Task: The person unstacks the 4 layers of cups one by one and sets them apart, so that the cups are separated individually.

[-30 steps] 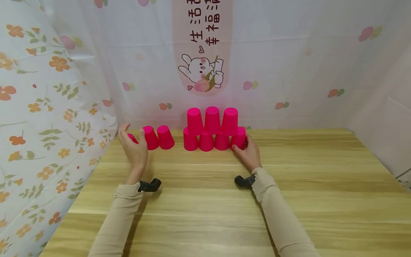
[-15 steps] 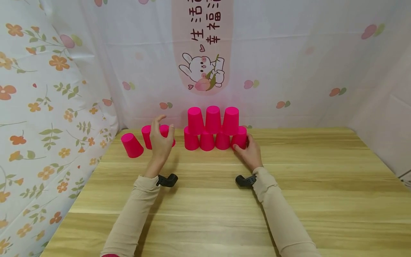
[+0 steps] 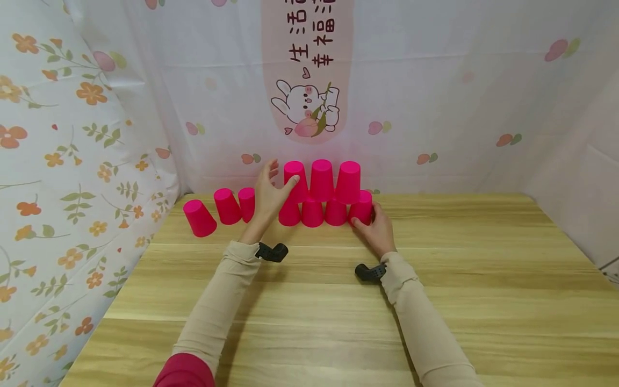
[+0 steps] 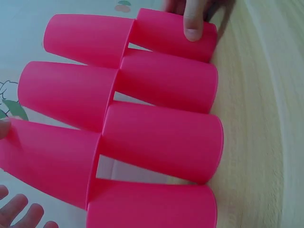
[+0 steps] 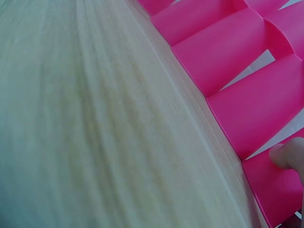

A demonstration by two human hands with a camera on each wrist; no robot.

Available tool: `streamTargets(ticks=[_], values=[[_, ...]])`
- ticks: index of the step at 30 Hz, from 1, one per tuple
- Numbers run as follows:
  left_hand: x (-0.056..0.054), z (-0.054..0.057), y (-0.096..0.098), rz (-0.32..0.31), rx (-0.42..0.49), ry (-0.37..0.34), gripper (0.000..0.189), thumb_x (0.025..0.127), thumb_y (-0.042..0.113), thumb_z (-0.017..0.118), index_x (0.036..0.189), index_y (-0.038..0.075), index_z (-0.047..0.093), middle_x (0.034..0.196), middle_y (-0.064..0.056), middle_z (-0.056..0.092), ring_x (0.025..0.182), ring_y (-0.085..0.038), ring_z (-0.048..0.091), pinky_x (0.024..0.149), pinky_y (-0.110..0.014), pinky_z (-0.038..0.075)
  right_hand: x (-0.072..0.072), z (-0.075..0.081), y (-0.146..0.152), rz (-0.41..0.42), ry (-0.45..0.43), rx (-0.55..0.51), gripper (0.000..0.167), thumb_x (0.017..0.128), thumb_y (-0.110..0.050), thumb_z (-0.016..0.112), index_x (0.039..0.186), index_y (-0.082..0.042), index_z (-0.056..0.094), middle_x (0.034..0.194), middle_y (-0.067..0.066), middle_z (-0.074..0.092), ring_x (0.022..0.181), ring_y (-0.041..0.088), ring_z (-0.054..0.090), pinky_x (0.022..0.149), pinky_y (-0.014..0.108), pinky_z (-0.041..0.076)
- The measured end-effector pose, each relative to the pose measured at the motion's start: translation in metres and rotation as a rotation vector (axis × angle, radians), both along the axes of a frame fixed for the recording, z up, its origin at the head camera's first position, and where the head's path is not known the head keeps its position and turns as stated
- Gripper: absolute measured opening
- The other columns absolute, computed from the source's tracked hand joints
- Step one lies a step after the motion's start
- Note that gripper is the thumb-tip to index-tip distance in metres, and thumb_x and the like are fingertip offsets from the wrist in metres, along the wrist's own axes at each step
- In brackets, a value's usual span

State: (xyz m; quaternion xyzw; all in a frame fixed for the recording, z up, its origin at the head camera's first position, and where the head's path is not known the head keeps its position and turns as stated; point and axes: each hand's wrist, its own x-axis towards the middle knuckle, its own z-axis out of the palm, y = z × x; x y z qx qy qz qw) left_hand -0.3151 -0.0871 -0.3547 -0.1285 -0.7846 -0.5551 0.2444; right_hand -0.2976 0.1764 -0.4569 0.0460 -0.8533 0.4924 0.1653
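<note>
Pink cups stand upside down in two tiers, three upper cups over a row of lower ones. My left hand (image 3: 268, 200) is at the left end, its fingers spread beside the left upper cup (image 3: 301, 191) and its thumb overlapping that cup's front. In the left wrist view the thumb tip (image 4: 4, 127) lies at this cup's narrow end, while the other fingers (image 4: 21, 211) stay apart from it. My right hand (image 3: 380, 232) holds the rightmost lower cup (image 3: 361, 202), thumb in front. The right wrist view shows that thumb (image 5: 287, 154) on the cup wall.
Left of the stack stand three more upside-down pink cups: an outer one (image 3: 200, 219), a middle one (image 3: 227, 207) and one (image 3: 246, 203) partly hidden by my left hand. The wooden table (image 3: 309, 301) meets a patterned cloth (image 3: 411, 107) behind.
My left hand has moved right, from the loose cups on the left to the left end of the stack. The right hand keeps its hold on the rightmost lower cup.
</note>
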Motion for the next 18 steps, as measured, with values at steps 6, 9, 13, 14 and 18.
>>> streamTargets(ticks=[6,9,13,14,18], values=[[-0.0023,0.0031,0.0059,-0.035,-0.002,-0.031,0.064,0.081,0.022,0.070,0.134,-0.001,0.041,0.131,-0.017,0.048,0.114,-0.028,0.050,0.094,-0.038,0.043,0.0013,0.0020,-0.0005,0.000,-0.015,0.002,0.058,0.081,-0.019,0.070,0.129,0.002,0.042,0.115,0.019,0.056,0.100,0.032,0.055,0.086,0.043,0.047],[-0.0030,0.0035,0.0072,-0.054,0.002,-0.013,0.059,0.081,0.020,0.070,0.130,-0.001,0.045,0.127,-0.014,0.052,0.110,-0.027,0.052,0.091,-0.036,0.045,0.0013,0.0025,-0.0004,-0.002,-0.018,-0.005,0.058,0.081,-0.018,0.070,0.128,0.001,0.043,0.114,0.019,0.057,0.100,0.031,0.055,0.086,0.042,0.047],[-0.0049,0.0025,0.0084,-0.056,0.009,0.022,0.052,0.082,0.018,0.071,0.125,-0.001,0.050,0.120,-0.012,0.057,0.104,-0.026,0.055,0.086,-0.035,0.048,0.0015,0.0026,0.0001,-0.005,-0.021,-0.007,0.057,0.081,-0.019,0.070,0.127,0.000,0.043,0.113,0.017,0.057,0.099,0.029,0.056,0.085,0.041,0.047],[-0.0053,0.0020,0.0087,-0.052,0.008,0.028,0.051,0.082,0.018,0.071,0.124,-0.001,0.051,0.120,-0.011,0.057,0.104,-0.025,0.056,0.085,-0.035,0.049,0.0015,0.0025,0.0003,-0.004,-0.020,-0.006,0.057,0.081,-0.019,0.070,0.127,0.000,0.043,0.113,0.017,0.057,0.099,0.029,0.056,0.085,0.041,0.047],[-0.0052,0.0011,0.0099,-0.042,0.006,0.049,0.050,0.081,0.019,0.072,0.123,-0.001,0.053,0.117,-0.011,0.059,0.102,-0.024,0.057,0.083,-0.036,0.050,0.0020,0.0020,0.0016,-0.006,-0.013,0.000,0.057,0.081,-0.019,0.070,0.127,0.001,0.043,0.113,0.018,0.058,0.098,0.030,0.056,0.084,0.042,0.047]])
